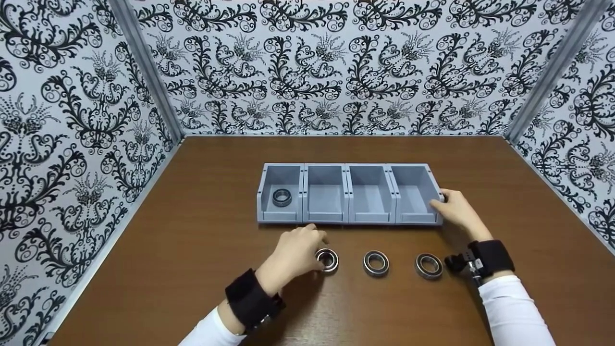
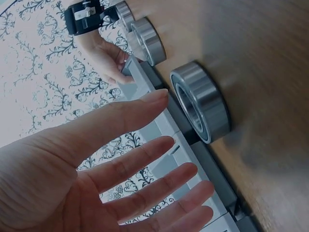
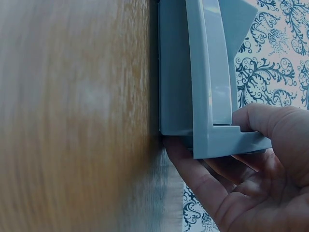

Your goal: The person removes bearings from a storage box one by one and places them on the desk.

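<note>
My left hand (image 1: 297,250) hovers beside the leftmost loose ball bearing (image 1: 327,260), thumb and fingers spread apart. In the left wrist view that bearing (image 2: 200,101) stands out past the fingertips, with a gap between. My right hand (image 1: 456,209) grips the right side wall of the grey bin row (image 1: 418,218). In the right wrist view its thumb (image 3: 251,116) lies over the bin's edge, and the fingers wrap the outside and underside near the table. Another ball bearing (image 1: 282,197) lies in the leftmost compartment.
Two more bearings lie on the brown table (image 1: 202,269): a middle one (image 1: 376,263) and a right one (image 1: 428,265), close to the right wrist's camera (image 1: 455,262). Patterned panels (image 1: 307,72) enclose the back and sides.
</note>
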